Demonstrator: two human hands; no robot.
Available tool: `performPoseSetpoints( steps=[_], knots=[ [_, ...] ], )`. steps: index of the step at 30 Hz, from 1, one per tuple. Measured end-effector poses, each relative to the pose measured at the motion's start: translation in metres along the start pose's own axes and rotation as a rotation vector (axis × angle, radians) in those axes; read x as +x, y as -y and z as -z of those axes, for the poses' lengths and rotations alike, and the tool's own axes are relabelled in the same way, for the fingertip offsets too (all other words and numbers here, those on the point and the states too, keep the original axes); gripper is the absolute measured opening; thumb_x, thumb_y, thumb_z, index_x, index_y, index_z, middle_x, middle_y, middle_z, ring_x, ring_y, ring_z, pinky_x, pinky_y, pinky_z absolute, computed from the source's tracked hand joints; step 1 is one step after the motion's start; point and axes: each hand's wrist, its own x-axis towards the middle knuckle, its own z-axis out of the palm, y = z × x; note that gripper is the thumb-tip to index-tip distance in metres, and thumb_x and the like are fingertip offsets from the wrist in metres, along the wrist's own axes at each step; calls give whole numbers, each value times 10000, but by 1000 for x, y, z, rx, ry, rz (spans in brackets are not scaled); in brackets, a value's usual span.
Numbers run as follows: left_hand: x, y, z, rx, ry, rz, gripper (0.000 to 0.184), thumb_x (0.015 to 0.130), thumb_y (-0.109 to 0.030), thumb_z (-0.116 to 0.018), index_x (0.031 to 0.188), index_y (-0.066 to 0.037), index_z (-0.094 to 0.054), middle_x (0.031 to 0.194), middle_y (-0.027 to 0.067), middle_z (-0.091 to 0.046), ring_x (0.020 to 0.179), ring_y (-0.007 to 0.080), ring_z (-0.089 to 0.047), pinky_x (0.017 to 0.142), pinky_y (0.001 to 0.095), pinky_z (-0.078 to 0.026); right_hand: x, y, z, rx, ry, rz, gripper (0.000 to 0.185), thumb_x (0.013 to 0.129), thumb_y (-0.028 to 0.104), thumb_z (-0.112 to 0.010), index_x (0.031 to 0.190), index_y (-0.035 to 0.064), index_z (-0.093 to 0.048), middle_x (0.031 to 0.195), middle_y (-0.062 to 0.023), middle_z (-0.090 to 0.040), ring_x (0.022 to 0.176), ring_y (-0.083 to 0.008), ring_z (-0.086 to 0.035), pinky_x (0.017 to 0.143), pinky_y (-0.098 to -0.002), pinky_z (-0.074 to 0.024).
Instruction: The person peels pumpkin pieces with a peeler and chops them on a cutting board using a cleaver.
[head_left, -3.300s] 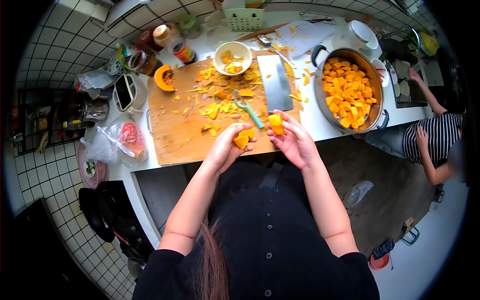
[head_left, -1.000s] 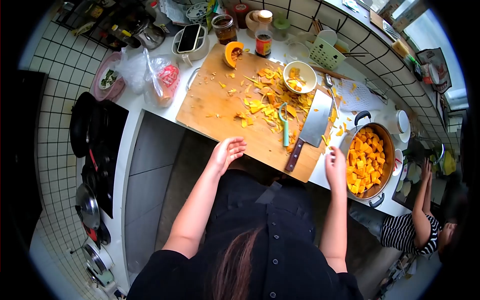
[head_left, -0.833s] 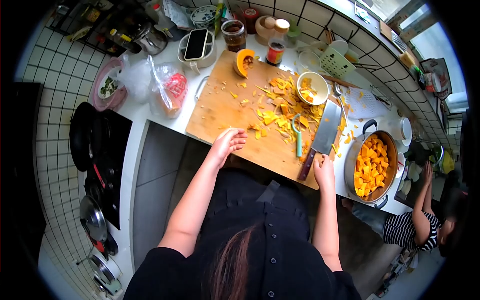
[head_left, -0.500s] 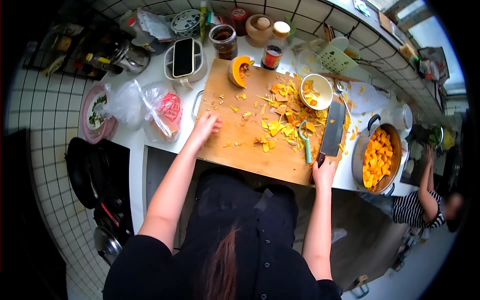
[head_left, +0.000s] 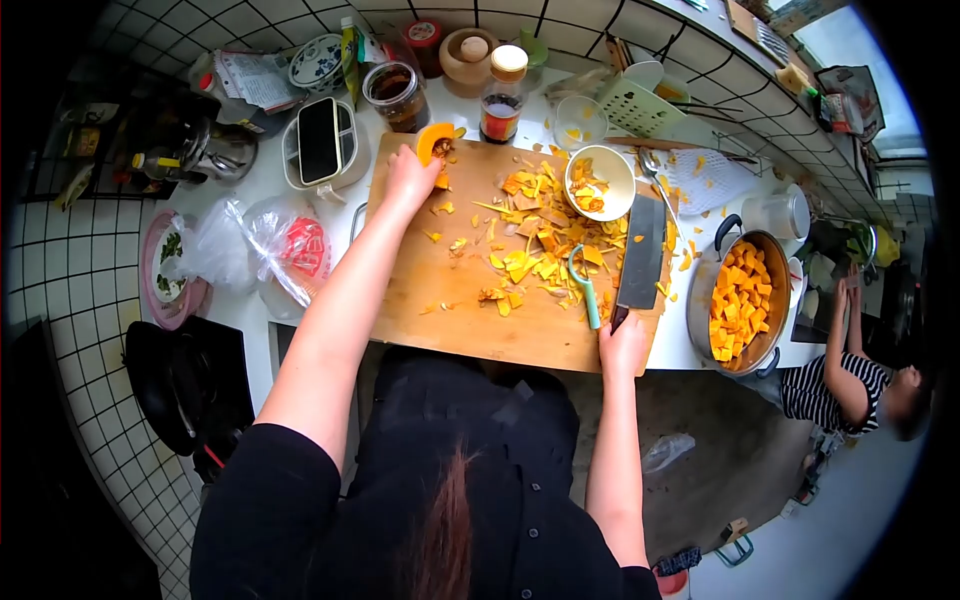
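Note:
My left hand [head_left: 410,180] reaches to the back left of the wooden cutting board [head_left: 410,310], its fingers closed on a wedge of pumpkin [head_left: 432,142] with seeds inside. By the board's front right, my right hand [head_left: 623,345] grips the dark handle of a cleaver [head_left: 643,250], whose broad blade lies flat on the board. Left of the blade is a green peeler [head_left: 588,295]. Orange peelings [head_left: 530,262] are scattered over the board's middle and right. Behind them stands a cream bowl [head_left: 612,180] with pumpkin scraps in it.
A metal pot [head_left: 705,310] of pumpkin cubes stands right of the board. Jars [head_left: 396,98], a bottle [head_left: 501,100] and a phone [head_left: 320,140] on a container line the back. Plastic bags [head_left: 290,245] lie left. Another person [head_left: 840,385] stands far right.
My left hand has moved from the board's left edge up to the pumpkin wedge and taken hold of it. My right hand stays on the cleaver handle. The view has shifted slightly.

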Motion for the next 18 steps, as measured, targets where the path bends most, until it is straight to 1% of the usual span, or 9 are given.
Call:
performPoseSetpoints(
  steps=[2, 3, 6, 7, 8, 10, 13, 16, 18],
  knots=[
    [-2, 4, 4, -40, -42, -23, 570, 755, -340, -664, 1108, 71, -491, 1145, 294, -514, 1042, 406, -537, 913, 408, -452, 2, 1, -1, 30, -14, -5, 329, 730, 153, -689, 962, -3, -516, 916, -192, -569, 884, -389, -566, 768, -460, -478],
    [-1, 9, 5, -38, -25, -36, 489, 811, -316, -620, 1104, 61, -516, 1111, 253, -560, 1015, 346, -577, 858, 386, -491, 2, 1, -1, 54, -22, -13, 334, 722, 158, -688, 955, -2, -511, 907, -194, -572, 880, -389, -568, 770, -458, -478],
    [-20, 27, 11, -860, 400, 197, 413, 889, -290, -534, 1129, 46, -529, 1073, 177, -607, 974, 252, -617, 786, 345, -531, 9, -1, 1, 107, 6, -67, 349, 696, 179, -687, 928, 0, -498, 889, -204, -580, 867, -391, -575, 768, -454, -480],
    [-30, 31, 16, -919, 469, 263, 380, 919, -274, -478, 1144, 26, -536, 1067, 93, -620, 978, 180, -616, 762, 320, -547, 12, -1, 4, 109, 60, -98, 355, 687, 189, -686, 917, -2, -497, 890, -208, -582, 863, -394, -576, 764, -454, -480],
    [-46, 37, 20, -1058, 494, 239, 366, 915, -267, -482, 1142, 15, -541, 1067, 94, -622, 961, 192, -622, 763, 317, -549, 14, -3, 6, 110, 116, -129, 361, 677, 200, -686, 906, -4, -495, 891, -213, -585, 859, -397, -578, 760, -453, -481],
    [-68, 50, 28, -1119, 587, 243, 352, 911, -254, -489, 1149, -1, -544, 1069, 90, -621, 966, 185, -620, 769, 318, -548, 19, -2, 20, 213, 150, -225, 349, 657, 233, -679, 810, -26, -501, 838, -226, -597, 804, -395, -588, 728, -436, -475],
    [-99, 72, 27, -1121, 582, 290, 369, 903, -240, -510, 1185, -2, -524, 1103, 80, -605, 984, 176, -612, 787, 320, -543, 21, -5, 34, 233, 101, -266, 332, 670, 233, -644, 835, -31, -530, 781, -217, -610, 771, -387, -598, 728, -414, -477],
    [-122, 84, 33, -1000, 667, 285, 469, 890, -254, -526, 1285, -25, -420, 1138, 86, -574, 995, 179, -598, 803, 341, -539, 16, -10, 48, 349, -20, -207, 269, 696, 208, -617, 739, -42, -527, 660, -171, -563, 618, -296, -546, 656, -385, -462],
    [-127, 95, 29, -928, 706, 287, 480, 881, -250, -531, 1280, -19, -397, 1098, 96, -584, 931, 184, -618, 726, 320, -554, 8, -13, 54, 395, -29, -204, 243, 717, 168, -598, 699, -47, -487, 585, -119, -485, 555, -210, -427, 586, -364, -424]
  ],
)
